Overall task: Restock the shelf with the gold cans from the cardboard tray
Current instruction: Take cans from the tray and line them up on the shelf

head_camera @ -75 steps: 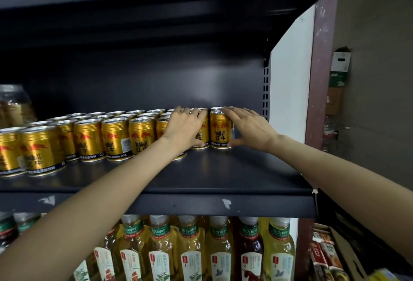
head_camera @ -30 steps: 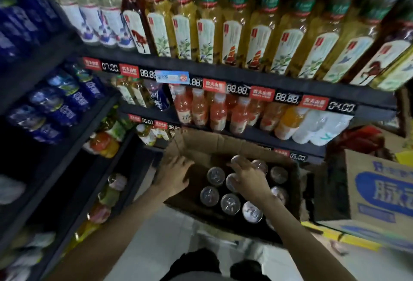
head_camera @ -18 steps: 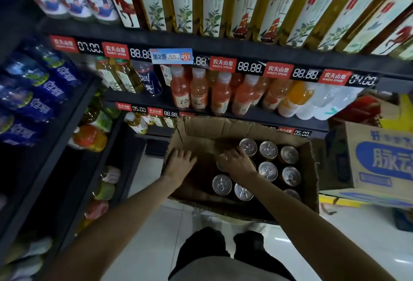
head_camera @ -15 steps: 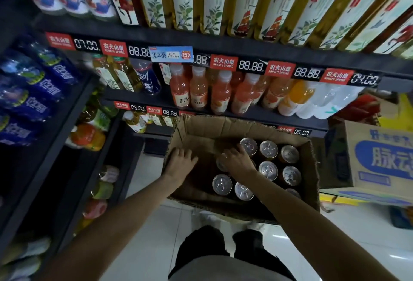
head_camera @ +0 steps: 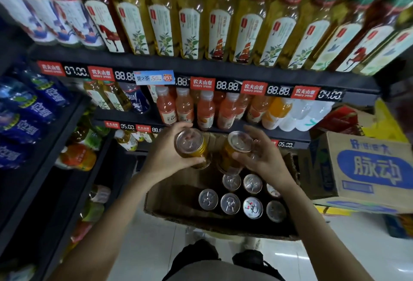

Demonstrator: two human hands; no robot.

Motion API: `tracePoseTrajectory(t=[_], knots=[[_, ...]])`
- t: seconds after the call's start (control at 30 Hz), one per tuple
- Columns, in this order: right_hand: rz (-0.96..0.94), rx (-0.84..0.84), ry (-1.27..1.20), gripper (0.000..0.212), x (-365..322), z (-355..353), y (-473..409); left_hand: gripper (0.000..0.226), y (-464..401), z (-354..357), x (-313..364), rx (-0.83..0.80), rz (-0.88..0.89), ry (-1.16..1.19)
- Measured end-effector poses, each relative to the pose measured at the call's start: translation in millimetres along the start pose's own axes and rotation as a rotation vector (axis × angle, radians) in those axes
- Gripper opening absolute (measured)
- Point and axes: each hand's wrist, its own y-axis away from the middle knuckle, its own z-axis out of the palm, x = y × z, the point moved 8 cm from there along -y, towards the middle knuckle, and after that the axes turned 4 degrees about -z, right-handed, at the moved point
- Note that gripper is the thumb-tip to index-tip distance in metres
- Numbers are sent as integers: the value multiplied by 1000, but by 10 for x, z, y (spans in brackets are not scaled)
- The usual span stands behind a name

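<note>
My left hand (head_camera: 166, 157) grips a gold can (head_camera: 191, 146) lifted above the cardboard tray (head_camera: 169, 200). My right hand (head_camera: 263, 157) grips a second gold can (head_camera: 234, 148) just to its right, also raised over the tray. Both cans show their silver tops and stand about a hand's width apart. Several more gold cans (head_camera: 230, 203) stand upright in the right half of the tray below my hands. The tray's left half is bare cardboard. The shelf with the gold can rows is out of view.
Tea bottles (head_camera: 190, 25) fill the shelf at the top, and orange juice bottles (head_camera: 205, 110) the one just behind my hands. Blue bottles (head_camera: 26, 110) sit on racks at the left. A printed carton (head_camera: 366, 168) stands right of the tray. White tiled floor (head_camera: 156, 240) lies below.
Earlier both hands reached into the tray on the floor. Now each hand has lifted a gold can out and holds it above the tray. The camera view has risen slightly.
</note>
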Motion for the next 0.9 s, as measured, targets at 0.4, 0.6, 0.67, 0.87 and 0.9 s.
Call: tracePoseTrajectory(t=[0.4,0.6,0.67,0.87,0.9], knots=[[-308,114,26,56,-1303,-2015,6,65,-456,-340,2601,246,481,-2],[-558,182,67,60,-2003,-3060,85,66,-506,-458,3864,413,642,-101],[-635,208,69,61,-2209,-3359,111,64,-507,-461,4232,478,706,-132],[-767,334,58,58,-2596,-4147,-67,73,-684,-366,4976,738,806,-208],[-774,360,68,60,-2621,-4255,-149,74,-770,-342,5061,759,798,-208]])
